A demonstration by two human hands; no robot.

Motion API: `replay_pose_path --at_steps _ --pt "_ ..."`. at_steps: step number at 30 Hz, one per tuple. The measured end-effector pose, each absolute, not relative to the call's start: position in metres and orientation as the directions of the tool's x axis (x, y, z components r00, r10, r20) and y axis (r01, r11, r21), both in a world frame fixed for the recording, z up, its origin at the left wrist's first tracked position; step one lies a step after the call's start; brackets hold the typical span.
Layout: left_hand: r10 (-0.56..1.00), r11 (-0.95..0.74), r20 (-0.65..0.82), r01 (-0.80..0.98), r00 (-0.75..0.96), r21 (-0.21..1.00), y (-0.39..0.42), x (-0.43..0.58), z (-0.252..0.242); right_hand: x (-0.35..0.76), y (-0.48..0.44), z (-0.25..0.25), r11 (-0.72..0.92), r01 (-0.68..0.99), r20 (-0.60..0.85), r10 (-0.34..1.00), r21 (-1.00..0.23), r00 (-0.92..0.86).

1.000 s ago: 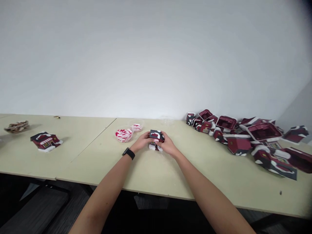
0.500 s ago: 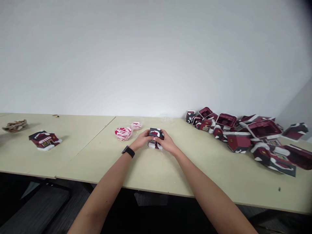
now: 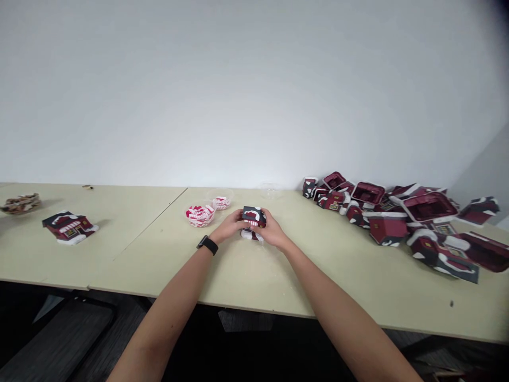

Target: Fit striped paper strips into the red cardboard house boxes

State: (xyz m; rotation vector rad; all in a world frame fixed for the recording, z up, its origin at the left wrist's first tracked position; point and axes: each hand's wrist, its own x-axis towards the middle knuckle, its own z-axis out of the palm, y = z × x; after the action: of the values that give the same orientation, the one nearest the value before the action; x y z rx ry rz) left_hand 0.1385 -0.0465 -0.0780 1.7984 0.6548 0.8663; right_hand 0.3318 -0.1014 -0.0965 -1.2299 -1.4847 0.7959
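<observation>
A small dark red house with a dark, white-edged roof is upright at the middle of the table, its front facing me. My left hand grips its left side, with the thumb across the front. On the right side my right hand grips the same house, its thumb also on the front. Just left of my hands is a clear bowl of red and white striped pieces. A second clear bowl with similar pieces stands behind it.
Many similar houses lie heaped on the right of the table, some with hollow undersides showing. Another house stands at the left, near a bowl of brown pieces. An apparently clear container sits by the wall.
The view has shifted slightly. Both hands still hold the house, and its front now shows striped trim above the thumbs, with less of the lower front visible.
</observation>
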Motion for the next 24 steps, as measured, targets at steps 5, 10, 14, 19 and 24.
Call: replay_pose_path --at_steps 5,10,14,19,24 --pt "0.751 -0.361 0.255 0.055 0.608 0.931 -0.0497 0.1377 -0.0737 0.3329 -0.1011 -0.0973 0.295 0.318 0.316 0.949 -0.901 0.013" --pt "0.751 -0.365 0.240 0.084 0.615 0.927 -0.0508 0.1356 -0.0726 0.3334 -0.1001 -0.0990 0.311 0.326 0.332 0.943 -0.893 0.010" --pt "0.747 -0.381 0.250 0.089 0.616 0.920 -0.0481 0.1342 -0.0766 0.3335 -0.0991 -0.1001 0.321 0.328 0.344 0.939 -0.889 0.013" --pt "0.737 -0.400 0.266 0.084 0.622 0.913 -0.0460 0.1339 -0.0795 0.3338 -0.0983 -0.1001 0.322 0.341 0.347 0.938 -0.883 0.014" --pt "0.743 -0.402 0.265 0.093 0.614 0.911 -0.0441 0.1342 -0.0803 0.3334 -0.0987 -0.0984 0.297 0.361 0.325 0.946 -0.884 0.019"
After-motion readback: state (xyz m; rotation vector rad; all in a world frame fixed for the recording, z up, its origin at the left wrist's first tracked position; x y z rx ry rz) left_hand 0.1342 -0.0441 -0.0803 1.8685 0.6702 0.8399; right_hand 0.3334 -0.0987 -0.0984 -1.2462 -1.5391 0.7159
